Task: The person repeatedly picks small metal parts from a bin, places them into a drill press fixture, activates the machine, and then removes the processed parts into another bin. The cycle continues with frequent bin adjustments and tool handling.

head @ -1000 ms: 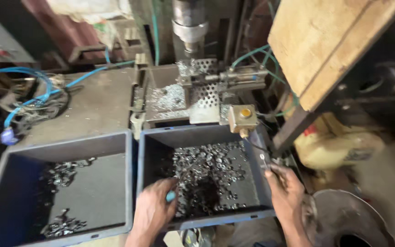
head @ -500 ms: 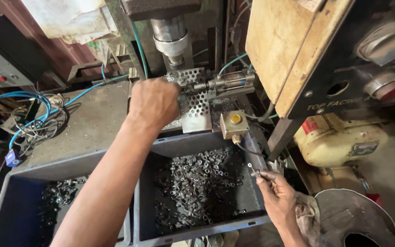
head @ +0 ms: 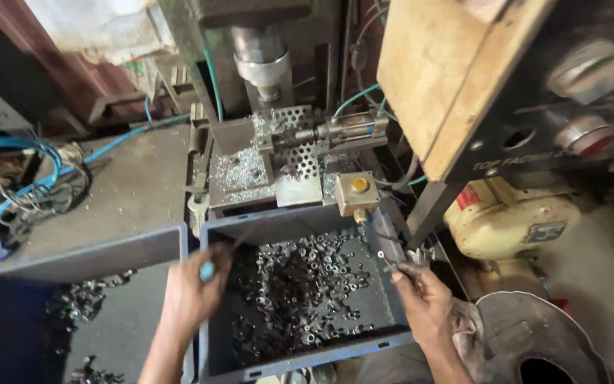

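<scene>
The nuts (head: 300,291), small dark metal rings, lie heaped in the right bin (head: 287,360), a dark plastic crate just below the press (head: 261,60). The left hand (head: 192,295) hovers over that bin's left wall, fingers closed on a thin tool with a light-blue handle (head: 207,270). The right hand (head: 426,302) rests at the bin's right rim, fingers pinched around a small dark piece; what it is cannot be told. Left of this bin, touching it, stands a second bin (head: 94,256) with fewer nuts. Behind the bin are a perforated plate (head: 300,153) strewn with metal chips and a yellow button box (head: 357,190). Blue hoses (head: 15,146) lie far left on the worktop (head: 136,185).
</scene>
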